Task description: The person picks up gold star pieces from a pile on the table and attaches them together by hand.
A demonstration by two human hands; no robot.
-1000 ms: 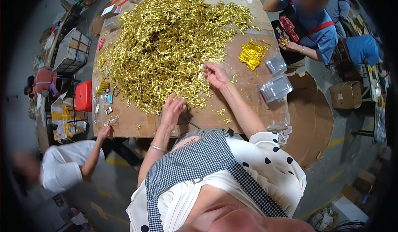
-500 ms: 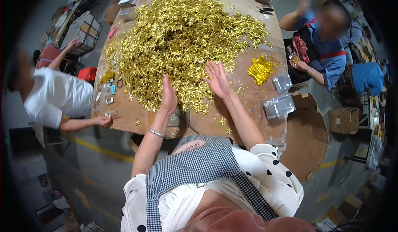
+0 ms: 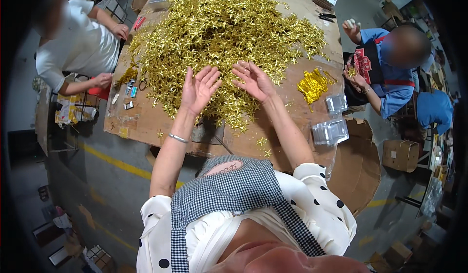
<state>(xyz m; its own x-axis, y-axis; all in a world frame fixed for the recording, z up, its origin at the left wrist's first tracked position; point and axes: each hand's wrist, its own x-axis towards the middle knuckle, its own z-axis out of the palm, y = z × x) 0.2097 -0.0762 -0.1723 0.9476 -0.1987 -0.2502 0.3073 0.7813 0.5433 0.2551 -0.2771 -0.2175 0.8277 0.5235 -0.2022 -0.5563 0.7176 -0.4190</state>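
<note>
A big heap of small shiny gold star-shaped pieces (image 3: 219, 34) covers most of a brown cardboard-topped table (image 3: 146, 122). My left hand (image 3: 199, 88) is raised over the near edge of the heap, palm up, fingers spread, nothing in it. Beside it my right hand (image 3: 252, 79) is lifted the same way, palm turned up, fingers apart and empty. A silver bracelet (image 3: 178, 138) sits on my left wrist. A small separate bundle of gold pieces (image 3: 312, 84) lies to the right of the heap.
Clear plastic boxes (image 3: 330, 131) stand at the table's right edge. A person in white (image 3: 78, 44) sits at the left, one in blue (image 3: 390, 73) at the right. Small tools (image 3: 129, 95) lie on the left. Cardboard boxes (image 3: 399, 153) and a round cardboard sheet (image 3: 358, 168) are on the floor.
Both my hands lifted off the gold heap and turned palm up, fingers spread. The view shifted so the person in white is farther in at the left.
</note>
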